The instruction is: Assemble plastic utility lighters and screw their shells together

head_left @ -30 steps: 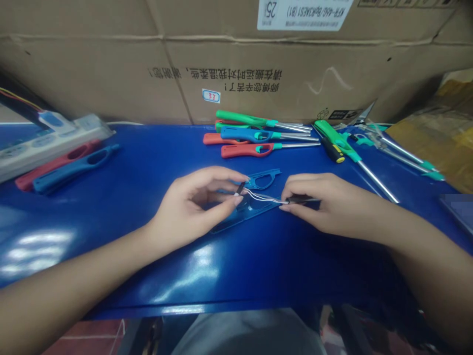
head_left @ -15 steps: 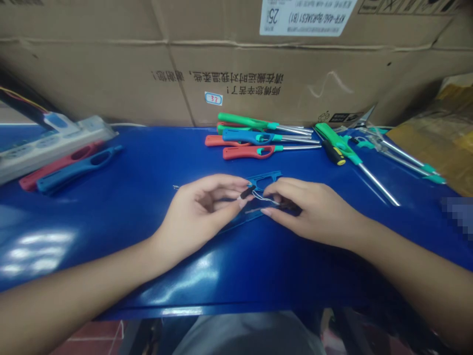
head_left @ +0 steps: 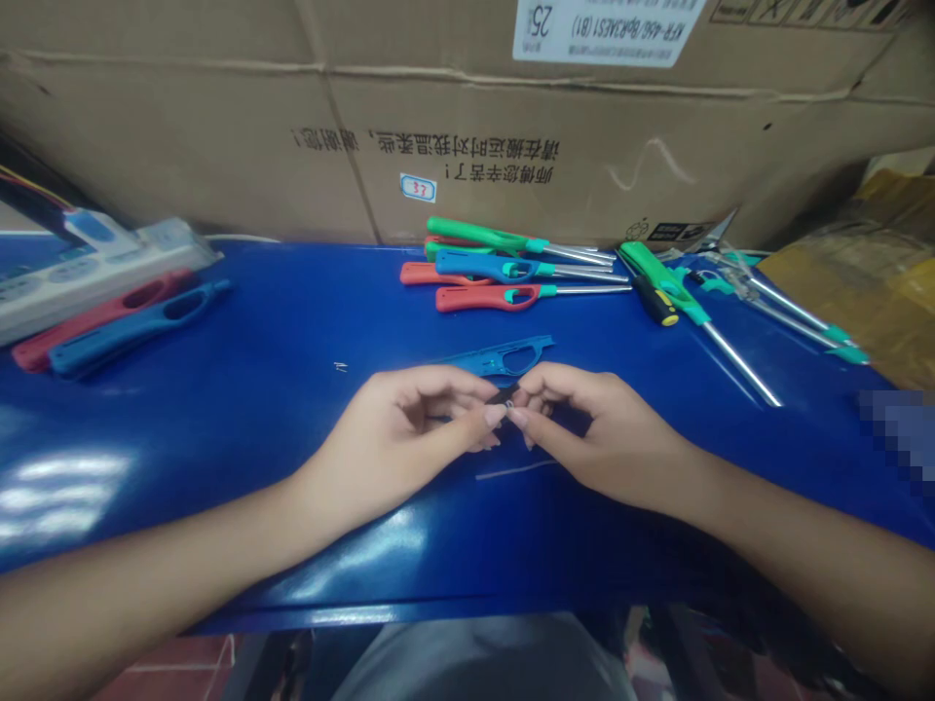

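My left hand (head_left: 409, 428) and my right hand (head_left: 591, 428) meet fingertip to fingertip over the middle of the blue table (head_left: 255, 409). Both pinch one small dark part with thin white wires (head_left: 509, 401), mostly hidden by my fingers. A blue lighter shell half (head_left: 504, 356) lies flat just behind my fingers. A thin pale wire (head_left: 515, 470) lies on the table below my right hand. A tiny metal bit (head_left: 340, 367) rests left of my left hand.
Assembled stick lighters (head_left: 511, 265) in green, blue and red lie at the back centre; more lighters and a screwdriver (head_left: 654, 297) at the right. Red and blue shell halves (head_left: 124, 316) and a white tray (head_left: 88, 268) are at the left. Cardboard boxes (head_left: 467, 117) wall the back.
My right hand slid left until its fingertips met my left hand's. The white wires that stretched between the hands are now bunched up and hidden in the pinch.
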`<move>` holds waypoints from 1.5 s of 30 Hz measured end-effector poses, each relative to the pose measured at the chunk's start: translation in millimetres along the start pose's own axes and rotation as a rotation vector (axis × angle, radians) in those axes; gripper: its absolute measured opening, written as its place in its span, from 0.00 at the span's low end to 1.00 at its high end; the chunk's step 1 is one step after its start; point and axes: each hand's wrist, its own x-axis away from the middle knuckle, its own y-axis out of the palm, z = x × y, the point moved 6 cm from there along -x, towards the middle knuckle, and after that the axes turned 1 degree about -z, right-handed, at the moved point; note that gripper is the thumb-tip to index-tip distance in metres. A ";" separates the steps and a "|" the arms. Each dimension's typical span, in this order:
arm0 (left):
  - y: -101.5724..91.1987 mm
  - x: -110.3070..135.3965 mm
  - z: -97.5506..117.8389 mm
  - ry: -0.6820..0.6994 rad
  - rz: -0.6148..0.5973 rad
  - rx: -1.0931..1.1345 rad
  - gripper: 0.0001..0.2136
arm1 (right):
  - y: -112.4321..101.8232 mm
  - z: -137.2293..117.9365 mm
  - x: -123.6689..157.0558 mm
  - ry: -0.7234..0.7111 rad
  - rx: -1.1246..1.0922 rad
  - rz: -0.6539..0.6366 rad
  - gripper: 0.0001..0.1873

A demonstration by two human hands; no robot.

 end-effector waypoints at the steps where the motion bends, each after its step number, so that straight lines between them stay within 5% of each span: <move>1: 1.0 -0.3 -1.2 -0.026 -0.015 -0.014 0.08 | 0.1 -1.4 0.2 -0.011 0.023 -0.003 0.05; 18: 3.8 6.7 3.4 -0.013 -0.193 -0.416 0.11 | 15.6 -28.4 14.6 -0.668 0.800 -0.062 0.18; 30: 11.3 5.5 -4.4 -0.273 -0.238 -0.171 0.12 | 24.6 -37.0 23.2 -0.743 0.899 -0.117 0.21; 38: 1.8 -0.7 1.7 -0.196 -0.184 -0.226 0.11 | 14.2 -24.8 10.8 -0.574 0.791 -0.117 0.15; 45: 8.2 1.7 -3.3 -0.226 -0.226 -0.225 0.11 | 19.5 -36.1 23.0 -0.728 0.883 -0.084 0.18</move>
